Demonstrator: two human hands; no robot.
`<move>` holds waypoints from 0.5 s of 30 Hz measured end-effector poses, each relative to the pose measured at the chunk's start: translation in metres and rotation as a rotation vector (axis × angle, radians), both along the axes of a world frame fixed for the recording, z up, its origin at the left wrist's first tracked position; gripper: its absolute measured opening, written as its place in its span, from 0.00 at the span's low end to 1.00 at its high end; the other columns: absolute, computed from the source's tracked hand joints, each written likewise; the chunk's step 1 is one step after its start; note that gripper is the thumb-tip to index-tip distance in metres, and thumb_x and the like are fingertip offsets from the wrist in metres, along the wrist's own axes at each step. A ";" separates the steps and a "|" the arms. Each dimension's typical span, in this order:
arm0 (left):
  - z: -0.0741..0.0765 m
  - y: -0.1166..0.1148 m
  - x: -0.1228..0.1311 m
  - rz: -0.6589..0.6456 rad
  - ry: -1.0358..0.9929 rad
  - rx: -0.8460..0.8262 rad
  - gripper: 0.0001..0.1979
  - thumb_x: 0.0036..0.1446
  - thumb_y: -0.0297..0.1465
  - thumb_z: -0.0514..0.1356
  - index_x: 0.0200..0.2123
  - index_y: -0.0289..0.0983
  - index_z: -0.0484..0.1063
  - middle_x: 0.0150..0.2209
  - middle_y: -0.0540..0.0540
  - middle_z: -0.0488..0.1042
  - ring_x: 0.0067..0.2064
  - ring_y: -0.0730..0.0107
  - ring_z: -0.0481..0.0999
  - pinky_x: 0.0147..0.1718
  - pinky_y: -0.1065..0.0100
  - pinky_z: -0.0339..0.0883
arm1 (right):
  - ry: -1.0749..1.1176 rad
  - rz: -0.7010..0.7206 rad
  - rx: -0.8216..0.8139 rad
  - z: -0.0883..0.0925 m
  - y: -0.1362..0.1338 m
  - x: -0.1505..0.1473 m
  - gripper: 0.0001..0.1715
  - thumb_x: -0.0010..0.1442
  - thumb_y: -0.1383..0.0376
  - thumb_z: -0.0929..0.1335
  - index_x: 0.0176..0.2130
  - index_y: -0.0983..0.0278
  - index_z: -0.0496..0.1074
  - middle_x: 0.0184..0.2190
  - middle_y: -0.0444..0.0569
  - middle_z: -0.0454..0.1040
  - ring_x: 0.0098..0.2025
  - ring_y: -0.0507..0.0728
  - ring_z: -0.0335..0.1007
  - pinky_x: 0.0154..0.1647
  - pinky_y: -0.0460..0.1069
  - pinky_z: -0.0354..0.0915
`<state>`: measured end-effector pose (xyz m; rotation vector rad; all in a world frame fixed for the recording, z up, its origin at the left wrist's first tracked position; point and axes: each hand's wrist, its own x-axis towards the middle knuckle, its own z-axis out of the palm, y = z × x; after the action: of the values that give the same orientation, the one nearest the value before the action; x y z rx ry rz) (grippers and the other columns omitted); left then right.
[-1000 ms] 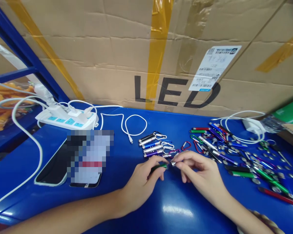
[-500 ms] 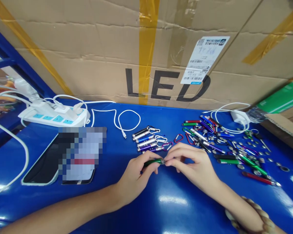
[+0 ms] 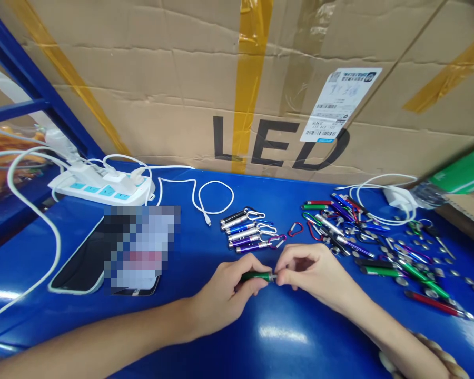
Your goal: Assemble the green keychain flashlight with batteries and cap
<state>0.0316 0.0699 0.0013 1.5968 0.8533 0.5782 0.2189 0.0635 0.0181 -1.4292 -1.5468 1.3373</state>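
My left hand (image 3: 225,295) is closed around a small green keychain flashlight (image 3: 256,276), thumb on the near side, its end pointing right. At that end my right hand (image 3: 316,271) pinches a small silver piece (image 3: 274,277) between thumb and fingertips; its exact kind is too small to make out. Just beyond my hands lies a neat row of finished-looking keychain flashlights (image 3: 247,230) in black, blue, silver and purple, with carabiner clips. A loose red carabiner (image 3: 296,229) rests right of the row.
Loose flashlight bodies (image 3: 379,270), clips and button cells (image 3: 432,279) are scattered at the right. Two phones (image 3: 77,258) lie at the left, below a white power strip (image 3: 98,196). A white cable (image 3: 233,197) curls near the large cardboard box (image 3: 174,105) at the back.
The view has shifted, so the scene sits slightly further right and lower. My right fingertips have drawn a little away from the green flashlight's end, with the silver piece showing between.
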 end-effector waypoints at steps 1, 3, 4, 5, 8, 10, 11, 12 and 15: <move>0.000 0.000 0.000 -0.003 0.006 0.008 0.08 0.56 0.32 0.53 0.36 0.37 0.70 0.24 0.54 0.66 0.24 0.82 0.62 0.24 0.79 0.53 | 0.004 -0.003 -0.013 0.001 0.000 -0.001 0.11 0.38 0.63 0.75 0.20 0.68 0.73 0.16 0.44 0.67 0.17 0.45 0.56 0.19 0.42 0.52; -0.001 0.001 0.000 -0.006 0.017 0.027 0.09 0.56 0.32 0.52 0.36 0.36 0.70 0.24 0.54 0.66 0.25 0.82 0.62 0.24 0.79 0.53 | 0.013 -0.006 -0.051 0.001 0.000 -0.001 0.10 0.38 0.64 0.75 0.20 0.68 0.73 0.15 0.43 0.67 0.17 0.45 0.56 0.19 0.41 0.51; -0.001 0.001 0.000 -0.007 0.022 0.035 0.09 0.56 0.32 0.52 0.36 0.37 0.70 0.24 0.54 0.66 0.25 0.82 0.62 0.25 0.79 0.53 | 0.019 -0.007 -0.071 0.001 0.000 -0.002 0.10 0.37 0.65 0.75 0.20 0.68 0.73 0.14 0.43 0.66 0.17 0.45 0.56 0.19 0.41 0.51; -0.001 0.001 0.000 -0.010 0.023 0.042 0.09 0.56 0.32 0.52 0.36 0.37 0.70 0.24 0.54 0.66 0.25 0.82 0.62 0.25 0.79 0.53 | 0.026 -0.007 -0.091 0.000 0.001 -0.002 0.10 0.37 0.65 0.75 0.20 0.69 0.73 0.14 0.43 0.66 0.16 0.45 0.56 0.18 0.41 0.51; -0.001 0.001 0.000 -0.024 0.033 0.051 0.08 0.56 0.31 0.52 0.35 0.37 0.70 0.24 0.55 0.66 0.24 0.83 0.60 0.24 0.79 0.52 | 0.052 -0.008 -0.128 0.000 0.001 -0.002 0.10 0.37 0.66 0.75 0.20 0.69 0.73 0.13 0.43 0.67 0.16 0.45 0.57 0.18 0.41 0.51; 0.000 0.000 0.000 -0.024 0.036 0.055 0.08 0.56 0.30 0.53 0.34 0.37 0.70 0.23 0.55 0.66 0.23 0.83 0.59 0.24 0.79 0.51 | 0.060 -0.019 -0.140 0.000 0.002 -0.003 0.10 0.37 0.66 0.75 0.20 0.69 0.72 0.13 0.43 0.66 0.15 0.45 0.57 0.18 0.41 0.51; -0.001 0.000 0.000 -0.016 0.032 0.052 0.07 0.56 0.30 0.52 0.34 0.37 0.70 0.23 0.55 0.65 0.23 0.83 0.60 0.24 0.79 0.51 | 0.067 -0.027 -0.144 0.000 0.002 -0.004 0.10 0.37 0.66 0.75 0.20 0.69 0.72 0.12 0.43 0.66 0.15 0.45 0.57 0.18 0.40 0.51; -0.001 0.000 0.000 0.000 0.026 0.049 0.07 0.56 0.30 0.52 0.35 0.37 0.70 0.23 0.55 0.66 0.23 0.83 0.60 0.24 0.79 0.51 | 0.078 -0.037 -0.145 0.001 0.002 -0.005 0.11 0.37 0.66 0.75 0.20 0.69 0.72 0.12 0.42 0.66 0.15 0.44 0.56 0.18 0.40 0.51; -0.003 0.000 0.000 0.057 0.000 0.038 0.07 0.56 0.30 0.53 0.37 0.37 0.69 0.24 0.54 0.67 0.25 0.82 0.63 0.25 0.80 0.54 | 0.104 -0.080 -0.140 0.004 0.001 -0.007 0.12 0.35 0.66 0.76 0.19 0.70 0.71 0.11 0.41 0.63 0.15 0.44 0.56 0.17 0.40 0.51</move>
<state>0.0318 0.0700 -0.0020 1.6112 0.8947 0.6380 0.2115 0.0641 0.0221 -1.4652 -1.3388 1.4715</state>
